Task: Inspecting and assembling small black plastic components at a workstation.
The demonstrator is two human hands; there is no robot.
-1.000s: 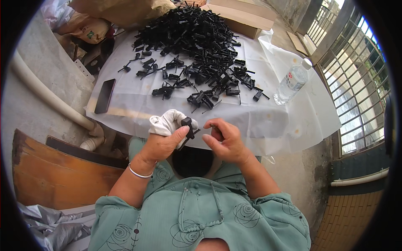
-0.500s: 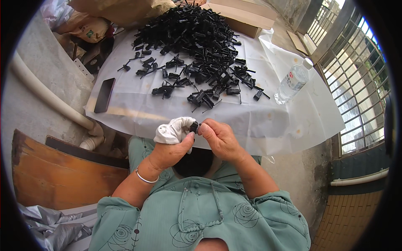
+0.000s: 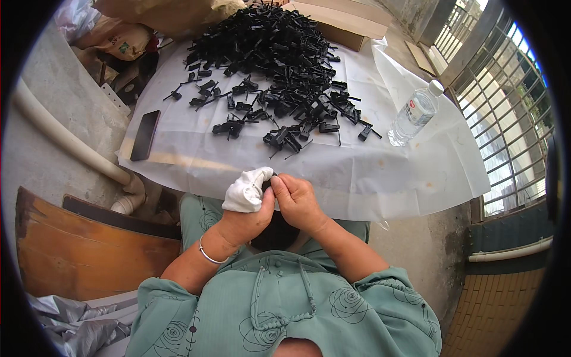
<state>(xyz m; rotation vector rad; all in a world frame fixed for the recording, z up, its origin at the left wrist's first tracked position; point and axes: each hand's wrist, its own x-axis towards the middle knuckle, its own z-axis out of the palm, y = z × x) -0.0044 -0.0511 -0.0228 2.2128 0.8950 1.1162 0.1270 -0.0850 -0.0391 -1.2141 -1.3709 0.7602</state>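
Note:
My left hand, its fingers wrapped in a white cloth, grips a small black plastic part. Against it, my right hand is closed, thumb and forefinger pinched at the part's upper end. Most of the part is hidden by the fingers. Both hands are together just in front of the table's near edge. Beyond them, a large heap of similar black plastic parts with thin stems covers the far middle of the table, and several loose ones lie along its near side.
White plastic sheeting covers the table. A phone lies at the left, a clear water bottle stands at the right. Behind are a cardboard box and brown bags. A dark round container sits below my hands.
Both hands have drawn closer together and turned, and the cloth-wrapped fingers are more upright. The black part is now more covered by the fingers.

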